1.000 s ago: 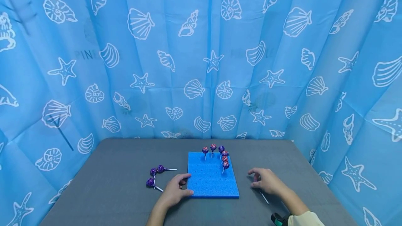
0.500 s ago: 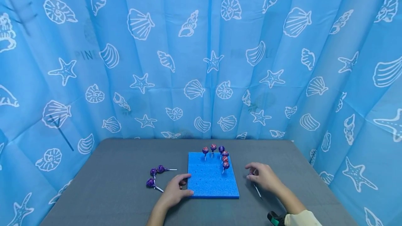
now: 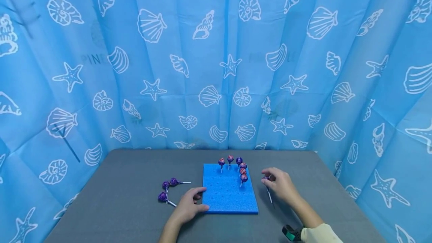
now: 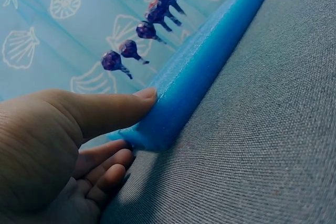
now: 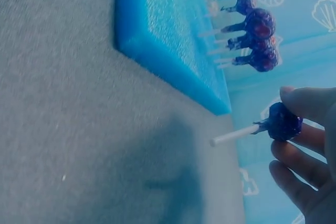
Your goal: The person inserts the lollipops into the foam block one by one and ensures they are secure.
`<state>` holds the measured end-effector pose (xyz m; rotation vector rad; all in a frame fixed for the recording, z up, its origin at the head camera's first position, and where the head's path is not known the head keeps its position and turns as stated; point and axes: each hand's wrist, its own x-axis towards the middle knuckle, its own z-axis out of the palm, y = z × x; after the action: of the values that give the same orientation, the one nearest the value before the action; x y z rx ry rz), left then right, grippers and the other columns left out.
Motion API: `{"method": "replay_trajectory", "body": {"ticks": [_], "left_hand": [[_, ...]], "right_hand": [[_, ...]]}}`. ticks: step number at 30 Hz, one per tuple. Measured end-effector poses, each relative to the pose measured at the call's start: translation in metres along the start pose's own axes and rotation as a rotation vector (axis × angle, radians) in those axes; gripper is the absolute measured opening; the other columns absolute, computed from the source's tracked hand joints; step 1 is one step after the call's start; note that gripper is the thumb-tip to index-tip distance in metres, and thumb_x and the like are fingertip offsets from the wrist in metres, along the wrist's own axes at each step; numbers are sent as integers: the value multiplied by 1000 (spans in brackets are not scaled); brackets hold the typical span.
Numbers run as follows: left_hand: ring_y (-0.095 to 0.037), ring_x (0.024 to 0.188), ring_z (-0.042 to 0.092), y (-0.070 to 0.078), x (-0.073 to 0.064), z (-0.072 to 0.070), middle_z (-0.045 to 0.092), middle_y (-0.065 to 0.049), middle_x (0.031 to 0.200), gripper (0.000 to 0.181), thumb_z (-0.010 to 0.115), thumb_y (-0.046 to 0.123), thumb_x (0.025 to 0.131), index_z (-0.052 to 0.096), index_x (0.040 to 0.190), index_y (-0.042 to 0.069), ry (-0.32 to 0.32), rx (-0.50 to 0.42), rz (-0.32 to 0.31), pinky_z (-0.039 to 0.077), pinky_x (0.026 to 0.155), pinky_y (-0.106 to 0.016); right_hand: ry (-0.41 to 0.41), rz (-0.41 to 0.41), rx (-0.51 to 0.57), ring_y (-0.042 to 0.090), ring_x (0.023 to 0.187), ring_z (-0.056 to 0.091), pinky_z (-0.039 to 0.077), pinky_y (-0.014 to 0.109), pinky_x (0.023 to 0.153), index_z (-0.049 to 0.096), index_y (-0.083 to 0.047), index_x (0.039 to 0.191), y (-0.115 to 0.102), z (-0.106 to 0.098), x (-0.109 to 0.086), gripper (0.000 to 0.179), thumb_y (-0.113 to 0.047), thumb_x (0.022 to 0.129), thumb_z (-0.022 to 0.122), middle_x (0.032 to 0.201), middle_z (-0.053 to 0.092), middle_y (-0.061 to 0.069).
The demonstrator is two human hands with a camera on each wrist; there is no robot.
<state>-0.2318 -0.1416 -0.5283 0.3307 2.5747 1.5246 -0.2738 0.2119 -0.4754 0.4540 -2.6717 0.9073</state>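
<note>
Lollipop in purple wrap (image 5: 285,122) is in the right hand (image 3: 280,186), low in the frame and right of the middle. The grip is a pinch: thumb on one side of the candy ball, fingers on the other. Its white stick (image 5: 233,135) pokes out free and seems to be off the tabletop (image 3: 135,175). The blue foam block (image 3: 229,200) is near it, at the bottom middle, but apart from it.

It looks like the job is bringing this lollipop to the block. To do it well, pinch firmly but don't squash the wrap, and let the stick point straight down. Push gently, in line with the stick, so it won't bend. Don't bump the standing lollipops (image 3: 243,178) along the block's top and right sides, or they might tip. The left hand (image 3: 186,206) can help by holding the block steady; its thumb and pointing finger are spread apart at the block's left edge.

Some bits are hard to see. The standing lollipops on the right overlap, so counting them is tricky. In the left wrist view, what looks like the held lollipop is cut off at the top edge. Three loose lollipops (image 3: 162,197) lie close together at lower left; I can't tell if they touch.
</note>
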Motion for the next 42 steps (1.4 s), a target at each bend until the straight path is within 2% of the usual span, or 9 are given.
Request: {"method": "replay_trajectory", "body": {"ticks": [11,17,21,25,30,36,42], "left_hand": [[-28,107,54,0,1,-1,56,-10,124,62,80,27,79,56,135,13,-2,-4,-3,46,89,-52],[-28,107,54,-1,1,-1,56,-10,124,62,80,27,80,56,135,13,-3,-1,-5,46,89,-52],[-28,107,54,0,0,-2,56,-10,124,62,79,27,80,56,136,13,-4,0,-2,46,89,-51],[-27,107,54,0,0,-1,56,-9,124,62,79,26,80,56,135,12,-4,2,1,46,89,-51],[-27,107,54,1,0,0,56,-9,123,61,80,26,80,56,135,13,-6,1,-5,46,89,-51],[-26,105,54,1,0,1,56,-8,121,60,80,26,80,57,134,13,5,13,-4,46,88,-51],[-26,105,54,0,0,1,56,-8,121,61,80,26,80,57,135,13,5,13,-6,46,89,-51]], "right_hand": [[153,-74,45,13,80,60,53,27,68,71,-10,99,-15,6,4,17,-4,83,76,90,65,-1],[191,-82,113,13,79,61,53,25,68,70,-10,99,-23,10,7,17,-2,84,74,91,65,0],[218,-80,156,15,82,62,55,31,71,70,-8,100,-26,14,9,18,-1,84,74,92,65,1],[263,-117,196,18,84,64,56,40,73,70,-5,102,-29,17,8,19,1,84,74,94,66,3],[321,-167,222,18,86,64,56,42,73,69,-4,106,-34,21,8,22,0,85,73,97,67,5],[373,-214,232,18,88,65,56,37,74,70,-3,107,-41,23,7,23,2,85,72,101,67,5],[406,-234,250,21,90,65,49,15,79,70,1,107,-46,27,2,23,4,84,71,102,66,7]]}}
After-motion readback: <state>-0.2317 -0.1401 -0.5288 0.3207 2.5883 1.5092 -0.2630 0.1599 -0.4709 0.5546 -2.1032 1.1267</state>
